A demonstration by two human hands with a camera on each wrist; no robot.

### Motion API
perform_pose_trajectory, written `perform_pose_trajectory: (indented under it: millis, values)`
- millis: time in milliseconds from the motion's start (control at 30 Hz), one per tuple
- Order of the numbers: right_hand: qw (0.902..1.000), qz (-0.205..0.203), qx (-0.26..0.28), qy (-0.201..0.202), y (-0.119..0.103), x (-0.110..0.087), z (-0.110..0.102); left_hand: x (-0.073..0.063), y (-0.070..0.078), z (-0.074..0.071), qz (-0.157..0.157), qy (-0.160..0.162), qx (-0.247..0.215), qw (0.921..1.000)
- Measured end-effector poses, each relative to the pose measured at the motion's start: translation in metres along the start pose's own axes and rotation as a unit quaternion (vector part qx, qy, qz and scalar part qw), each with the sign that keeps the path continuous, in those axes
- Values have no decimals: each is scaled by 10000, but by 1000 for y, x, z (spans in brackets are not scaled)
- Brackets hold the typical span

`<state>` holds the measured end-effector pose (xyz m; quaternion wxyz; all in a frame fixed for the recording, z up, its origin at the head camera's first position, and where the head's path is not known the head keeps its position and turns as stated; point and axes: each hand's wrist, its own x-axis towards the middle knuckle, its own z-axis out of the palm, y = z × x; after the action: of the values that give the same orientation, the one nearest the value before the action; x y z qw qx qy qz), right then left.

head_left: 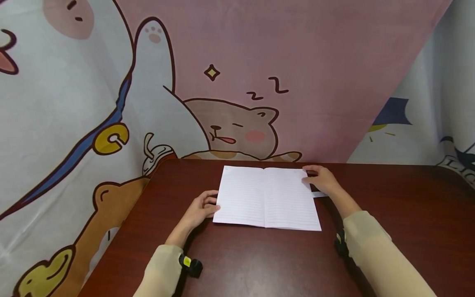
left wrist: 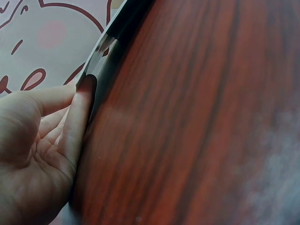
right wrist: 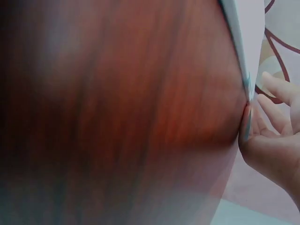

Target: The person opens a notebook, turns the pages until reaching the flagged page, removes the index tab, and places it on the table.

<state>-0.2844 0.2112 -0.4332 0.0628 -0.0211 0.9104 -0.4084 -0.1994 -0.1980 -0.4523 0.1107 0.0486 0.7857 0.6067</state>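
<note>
An open notebook (head_left: 241, 196) with blank lined pages lies spread in front of me, its middle fold running from top to bottom. My left hand (head_left: 200, 208) pinches its left edge, the thumb on the page side and fingers tucked behind. In the left wrist view the notebook's edge (left wrist: 96, 56) runs between thumb and fingers. At the upper right edge, my right hand (head_left: 322, 180) grips the pages, index finger near the corner and thumb lower down. The right wrist view shows the pages (right wrist: 251, 37) narrowing toward my fingers.
The notebook is over a dark red-brown wooden table (head_left: 259, 264). A small white strip (head_left: 320, 194) sticks out past the notebook's right edge, beneath my right hand. Behind the table hangs a cartoon-printed cloth (head_left: 297, 62). Each wrist wears a small black camera (head_left: 191, 266).
</note>
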Motion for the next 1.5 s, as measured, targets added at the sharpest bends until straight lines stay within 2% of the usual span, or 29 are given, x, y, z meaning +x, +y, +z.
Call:
perform_pose_trajectory:
  millis: [133, 400, 767, 1500]
  values:
    - [9995, -237, -201, -19, 2, 3, 1, -1, -1, -1, -19, 27, -17, 10000]
    - [9980, -455, -434, 18, 1, 2, 0, -1, -1, -1, -23, 60, -38, 10000]
    - [9958, -602, -689, 63, 3, 1, -1, 0, 1, 2, 41, 55, -24, 10000]
    - [9951, -528, -723, 428, 1, -2, 5, -1, 1, 1, -57, 73, -56, 9999]
